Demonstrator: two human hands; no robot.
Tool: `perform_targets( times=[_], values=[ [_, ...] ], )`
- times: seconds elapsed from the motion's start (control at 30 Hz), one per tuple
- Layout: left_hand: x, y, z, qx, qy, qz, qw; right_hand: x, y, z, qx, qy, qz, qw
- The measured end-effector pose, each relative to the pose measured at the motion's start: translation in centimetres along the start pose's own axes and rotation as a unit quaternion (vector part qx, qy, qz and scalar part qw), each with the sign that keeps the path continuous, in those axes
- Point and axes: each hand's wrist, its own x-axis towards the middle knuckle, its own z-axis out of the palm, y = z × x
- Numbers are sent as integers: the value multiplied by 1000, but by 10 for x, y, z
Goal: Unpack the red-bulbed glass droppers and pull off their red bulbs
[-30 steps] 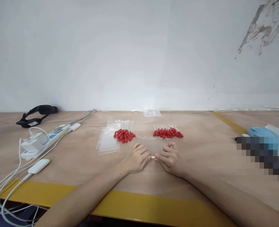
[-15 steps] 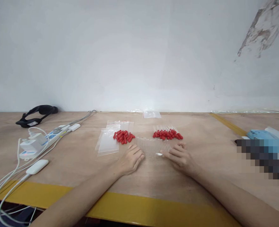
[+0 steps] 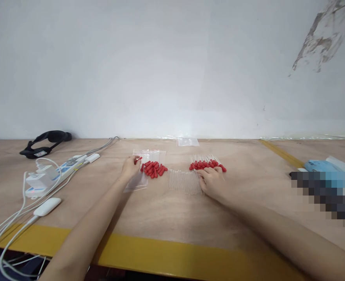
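Over the clear plastic bags [image 3: 137, 182], my left hand [image 3: 130, 167] pinches a red rubber bulb [image 3: 139, 159], just left of a loose pile of red rubber bulbs [image 3: 153, 170]. My right hand [image 3: 213, 180] is closed at the right end of a row of thin glass dropper tubes [image 3: 182, 182]. Its thumb and forefinger meet at the far end of the row, apparently on a tube, though the fingers hide much of it. Just beyond that hand lies a bunch of droppers [image 3: 204, 164], glass tubes with red bulbs on their near ends.
A small clear bag [image 3: 188, 142] lies by the wall. On the left are a power strip [image 3: 64, 170] with white cables, a white adapter [image 3: 47, 207] and a black headset strap [image 3: 45, 143]. A blue package [image 3: 321, 166] is at the right. Yellow tape [image 3: 149, 255] marks the front edge.
My left hand has gone from the tubes' left side up and left to the bags, and now holds a red bulb. My right hand has moved left and farther away, to the tubes' far ends.
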Motion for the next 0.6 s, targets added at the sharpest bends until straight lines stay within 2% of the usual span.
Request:
perform_targets(
  times=[0.13,0.3,0.6],
  values=[
    [2,-7,12,-1,2,-31,1000,1,-10,9,-33,-7,2,999],
    [1,-13,23,2,-13,-35,999,-8,-16,20,-22,-19,11,1000],
    [-3,-9,16,8,2,-9,1000,-8,-22,13,-13,-11,45,999]
  ],
)
